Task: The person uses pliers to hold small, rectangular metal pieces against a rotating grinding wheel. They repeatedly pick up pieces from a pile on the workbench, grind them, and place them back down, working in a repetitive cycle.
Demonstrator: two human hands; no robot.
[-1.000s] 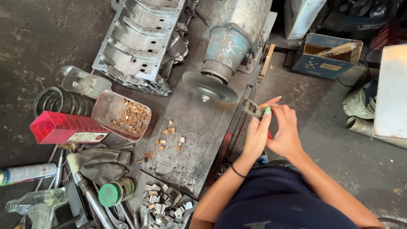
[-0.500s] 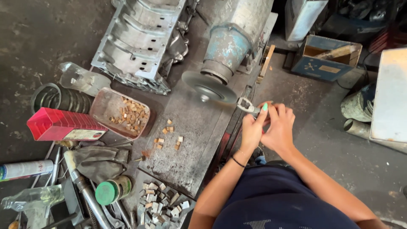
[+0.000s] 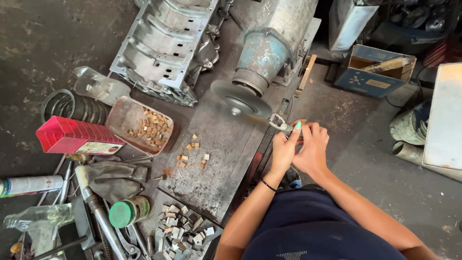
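Note:
Both hands hold a pair of pliers (image 3: 280,123) whose jaws point at the rim of a spinning grey grinding disc (image 3: 240,99). My left hand (image 3: 285,150) grips the handles from below, with a black band on its wrist. My right hand (image 3: 314,147) wraps the handles from the right, its fingers closed. A small piece seems to sit in the jaws, too small to tell. The disc is mounted on a blue-grey motor (image 3: 263,53) on a steel bench plate (image 3: 216,159).
Small tan metal pieces lie loose on the plate (image 3: 193,153), in a shallow tray (image 3: 139,126) and in a pile (image 3: 183,227) at the front. A red box (image 3: 77,137), an engine casting (image 3: 163,48), a rag, tools, bottles and a blue cardboard box (image 3: 373,70) stand around.
Both hands with the pliers have moved left and slightly down toward the disc's edge; the jaws now sit right by its rim.

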